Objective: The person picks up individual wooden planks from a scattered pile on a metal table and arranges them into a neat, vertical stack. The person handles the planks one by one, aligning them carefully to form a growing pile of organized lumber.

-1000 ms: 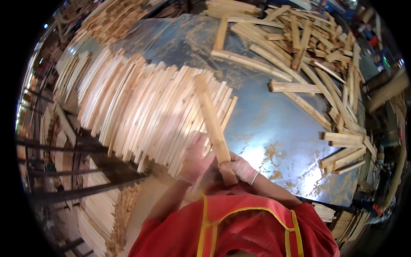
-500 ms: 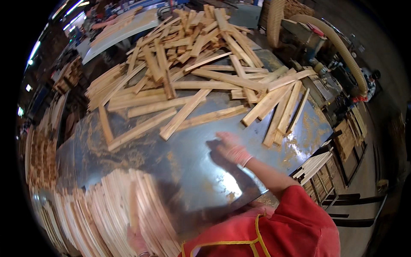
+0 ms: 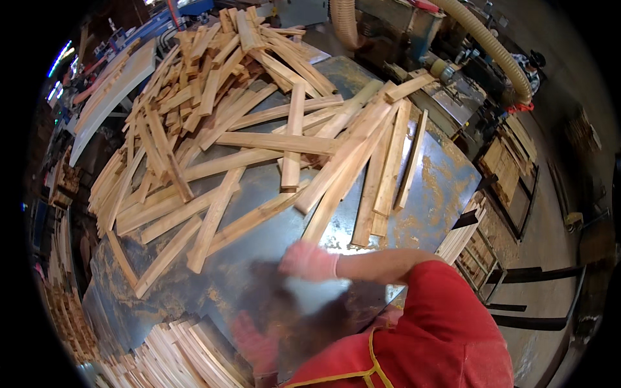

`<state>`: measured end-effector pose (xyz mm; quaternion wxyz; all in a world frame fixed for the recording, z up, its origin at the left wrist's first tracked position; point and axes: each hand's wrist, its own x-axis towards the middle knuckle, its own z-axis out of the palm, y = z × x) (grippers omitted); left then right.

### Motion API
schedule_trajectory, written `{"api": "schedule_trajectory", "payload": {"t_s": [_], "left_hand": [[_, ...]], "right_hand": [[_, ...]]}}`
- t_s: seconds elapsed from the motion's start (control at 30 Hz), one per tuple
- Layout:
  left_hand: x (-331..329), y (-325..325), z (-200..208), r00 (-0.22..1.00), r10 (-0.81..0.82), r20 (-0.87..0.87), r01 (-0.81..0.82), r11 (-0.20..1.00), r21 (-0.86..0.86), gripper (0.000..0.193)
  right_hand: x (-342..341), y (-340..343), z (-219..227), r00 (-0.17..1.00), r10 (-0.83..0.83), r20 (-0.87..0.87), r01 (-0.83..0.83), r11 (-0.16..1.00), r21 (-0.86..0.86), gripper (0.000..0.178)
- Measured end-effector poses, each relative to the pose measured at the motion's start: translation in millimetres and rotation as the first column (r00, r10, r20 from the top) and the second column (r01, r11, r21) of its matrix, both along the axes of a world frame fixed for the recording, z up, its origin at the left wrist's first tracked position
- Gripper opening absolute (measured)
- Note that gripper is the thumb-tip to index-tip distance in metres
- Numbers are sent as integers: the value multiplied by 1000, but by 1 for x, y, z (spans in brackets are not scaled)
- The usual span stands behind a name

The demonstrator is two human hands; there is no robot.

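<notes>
My right hand (image 3: 309, 260), in a pale pink-and-white glove, is closed at the near end of a wooden strip (image 3: 343, 191) that slants down from the loose pile. The fingers are curled and slightly blurred against the strip's end. My left hand (image 3: 257, 343), gloved too, is low over the near edge of the metal table (image 3: 213, 301), just right of the row of stacked strips (image 3: 187, 352). Motion smears its fingers, and no strip shows in it. Other loose strips (image 3: 388, 168) lie to the right of the one at my right hand.
A large jumbled pile of wooden strips (image 3: 213, 84) covers the table's far side. Sawdust is scattered over the metal. Machinery with a ribbed hose (image 3: 491, 48) stands at the far right, near another person (image 3: 533, 68). A metal rack (image 3: 482, 265) is beside the table's right edge.
The view has turned, shifting the pile left. My right hand has gone from open over bare metal to closed at a strip's end. My left hand has moved right, off the stacked row.
</notes>
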<state>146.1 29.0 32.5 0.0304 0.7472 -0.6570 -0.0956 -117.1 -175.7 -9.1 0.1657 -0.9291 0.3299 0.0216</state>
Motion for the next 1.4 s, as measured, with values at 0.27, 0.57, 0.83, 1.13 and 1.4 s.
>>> {"api": "schedule_trajectory", "payload": {"t_s": [0.27, 0.57, 0.83, 1.13, 1.4], "left_hand": [[-76, -34, -16, 990, -131, -44, 138, 917, 375, 105], [-12, -3, 14, 348, 520, -780, 197, 773, 603, 62], [-25, 103, -17, 149, 335, -930, -161, 936, 312, 69], [22, 254, -8, 363, 598, -714, -439, 786, 435, 93], [5, 231, 1, 866, 455, -208, -497, 830, -253, 70]], "right_hand": [[-188, -38, 40, -43, -771, 635, 979, 93, 180, 55], [-228, 45, -26, -497, -865, 68, -23, 91, 996, 33], [29, 255, -29, 198, -979, -44, -181, -81, 980, 48], [175, 234, -10, 943, -332, 0, 81, 230, 970, 81], [286, 250, 0, 996, -52, 77, -53, 366, 929, 63]]}}
